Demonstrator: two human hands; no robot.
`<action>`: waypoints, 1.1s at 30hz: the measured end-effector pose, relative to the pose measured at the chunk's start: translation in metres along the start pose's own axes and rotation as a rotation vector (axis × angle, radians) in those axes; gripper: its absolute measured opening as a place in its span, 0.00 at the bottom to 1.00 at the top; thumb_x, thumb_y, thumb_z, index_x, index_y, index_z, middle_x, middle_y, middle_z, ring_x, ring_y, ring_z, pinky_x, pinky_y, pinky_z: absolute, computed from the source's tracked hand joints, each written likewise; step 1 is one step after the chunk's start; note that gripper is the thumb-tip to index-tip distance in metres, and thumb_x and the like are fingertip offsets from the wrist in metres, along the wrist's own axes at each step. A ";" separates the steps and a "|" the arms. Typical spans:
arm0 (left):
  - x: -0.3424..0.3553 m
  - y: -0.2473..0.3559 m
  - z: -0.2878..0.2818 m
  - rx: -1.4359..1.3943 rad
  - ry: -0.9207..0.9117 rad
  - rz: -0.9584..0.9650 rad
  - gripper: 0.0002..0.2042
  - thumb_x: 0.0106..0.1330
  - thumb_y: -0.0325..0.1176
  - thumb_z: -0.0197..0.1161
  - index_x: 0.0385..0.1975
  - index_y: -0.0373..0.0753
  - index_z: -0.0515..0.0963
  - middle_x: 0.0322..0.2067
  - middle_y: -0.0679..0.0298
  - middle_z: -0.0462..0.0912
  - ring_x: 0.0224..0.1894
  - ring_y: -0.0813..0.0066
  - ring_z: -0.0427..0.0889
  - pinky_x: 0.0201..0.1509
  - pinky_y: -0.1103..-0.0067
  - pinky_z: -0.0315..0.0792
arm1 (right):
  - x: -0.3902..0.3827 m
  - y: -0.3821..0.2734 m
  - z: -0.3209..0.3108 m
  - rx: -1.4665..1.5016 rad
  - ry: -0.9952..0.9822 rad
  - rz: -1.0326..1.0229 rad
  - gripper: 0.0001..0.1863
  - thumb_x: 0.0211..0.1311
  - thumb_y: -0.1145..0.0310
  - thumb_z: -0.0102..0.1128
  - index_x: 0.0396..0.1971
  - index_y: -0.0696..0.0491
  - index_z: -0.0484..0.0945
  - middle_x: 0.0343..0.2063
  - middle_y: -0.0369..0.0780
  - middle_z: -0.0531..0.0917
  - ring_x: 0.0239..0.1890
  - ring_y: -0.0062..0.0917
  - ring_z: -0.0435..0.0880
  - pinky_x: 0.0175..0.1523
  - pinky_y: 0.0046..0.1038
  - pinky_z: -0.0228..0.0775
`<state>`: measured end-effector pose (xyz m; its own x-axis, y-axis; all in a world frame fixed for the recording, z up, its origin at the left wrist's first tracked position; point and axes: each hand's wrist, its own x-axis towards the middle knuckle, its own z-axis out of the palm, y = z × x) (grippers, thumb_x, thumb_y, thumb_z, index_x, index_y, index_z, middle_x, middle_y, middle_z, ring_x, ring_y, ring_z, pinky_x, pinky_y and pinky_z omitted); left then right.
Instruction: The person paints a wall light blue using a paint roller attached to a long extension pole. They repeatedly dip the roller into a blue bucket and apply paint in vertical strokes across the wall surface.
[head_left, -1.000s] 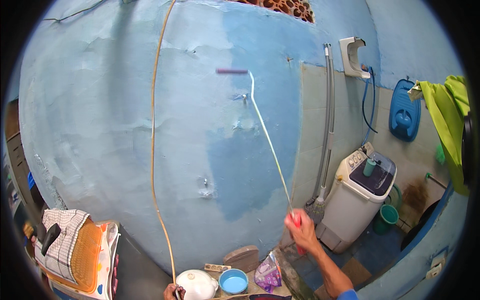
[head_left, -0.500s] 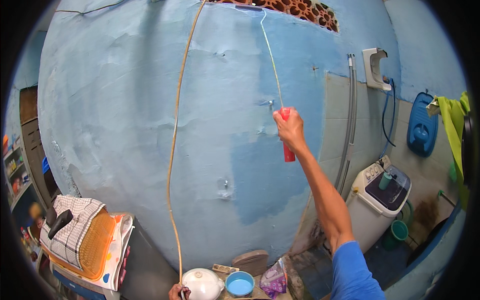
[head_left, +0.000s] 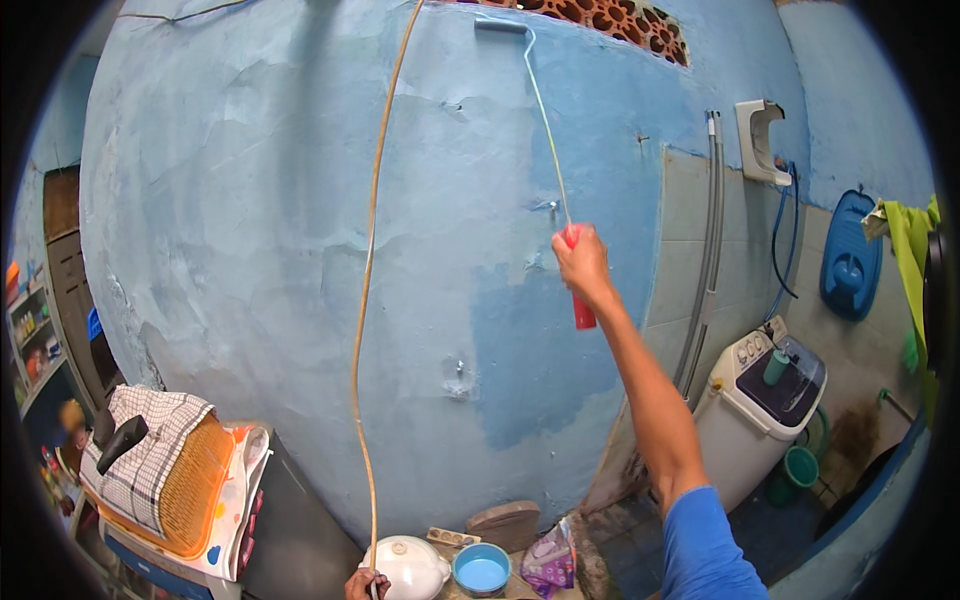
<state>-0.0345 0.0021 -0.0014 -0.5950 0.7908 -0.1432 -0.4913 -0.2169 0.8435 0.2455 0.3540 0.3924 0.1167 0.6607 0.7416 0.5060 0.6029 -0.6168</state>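
My right hand [head_left: 582, 262] is closed on the red handle [head_left: 584, 310] of a paint roller, whose long thin rod [head_left: 545, 120] runs up to the roller head [head_left: 500, 26] at the top of the light blue wall [head_left: 250, 250], just under a perforated vent [head_left: 625, 25]. A darker blue patch [head_left: 530, 370] covers the wall's lower middle. At the bottom edge my left hand [head_left: 367, 585] grips a long tan cord [head_left: 355, 390] that rises along the wall to the top of the view. A white lidded pot [head_left: 414, 568] and a blue basin [head_left: 481, 568] are right beside it.
At lower left, an orange basket [head_left: 195, 480] under a checked cloth sits on a grey appliance [head_left: 300, 520]. At right stand grey poles [head_left: 713, 250], a washing machine [head_left: 760, 400] and a green bucket [head_left: 800, 470]; a blue tub [head_left: 850, 260] and a lime cloth [head_left: 910, 260] hang there.
From a second ago, my right hand and the roller have risen, bringing the roller head to just below the vent; in the last half second they have barely moved. The view has shifted slightly.
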 end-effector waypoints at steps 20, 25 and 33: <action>0.004 -0.010 0.001 -0.041 -0.084 -0.012 0.05 0.62 0.30 0.51 0.29 0.36 0.72 0.24 0.65 0.75 0.28 0.75 0.76 0.35 0.80 0.74 | -0.007 -0.023 -0.013 0.029 0.003 -0.004 0.18 0.55 0.63 0.54 0.30 0.66 0.67 0.24 0.55 0.78 0.32 0.48 0.79 0.37 0.40 0.70; 0.006 -0.016 0.006 -0.028 -0.052 -0.045 0.06 0.62 0.30 0.51 0.31 0.35 0.73 0.24 0.64 0.76 0.28 0.74 0.76 0.35 0.80 0.73 | -0.037 0.002 -0.027 0.008 0.038 0.033 0.19 0.55 0.63 0.55 0.31 0.66 0.67 0.24 0.55 0.78 0.32 0.47 0.80 0.37 0.39 0.70; 0.010 -0.013 0.011 0.012 -0.049 -0.049 0.07 0.63 0.31 0.51 0.31 0.34 0.73 0.24 0.64 0.76 0.28 0.75 0.76 0.35 0.80 0.73 | 0.013 0.002 -0.028 -0.059 0.006 0.022 0.19 0.54 0.63 0.56 0.33 0.66 0.67 0.27 0.58 0.77 0.36 0.52 0.77 0.40 0.41 0.70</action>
<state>-0.0270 0.0192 -0.0083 -0.5382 0.8277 -0.1592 -0.5111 -0.1703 0.8425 0.2714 0.3512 0.4084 0.1333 0.6710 0.7294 0.5526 0.5606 -0.6167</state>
